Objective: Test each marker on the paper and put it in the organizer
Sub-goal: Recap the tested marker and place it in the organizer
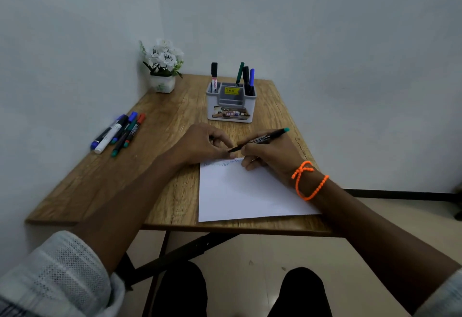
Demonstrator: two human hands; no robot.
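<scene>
Teal-capped marker [260, 139] sits pinched in my right hand [272, 158], tip angled down just above the paper's [240, 191] far edge. My left hand [203, 145] rests curled on the surface [170, 116] beside that tip, fingers [222, 144] loosely bent; whether they hold something, I cannot tell. The organizer [231, 103] stands beyond both hands.

Person's attire, head view.
White open-mesh knit sleeves [62, 264] pushed up to the elbows, forearms bare. Orange beaded cord bracelet [308, 180] looped twice round the right wrist, knotted on top. Dark trousers [182, 289] over both knees.
</scene>
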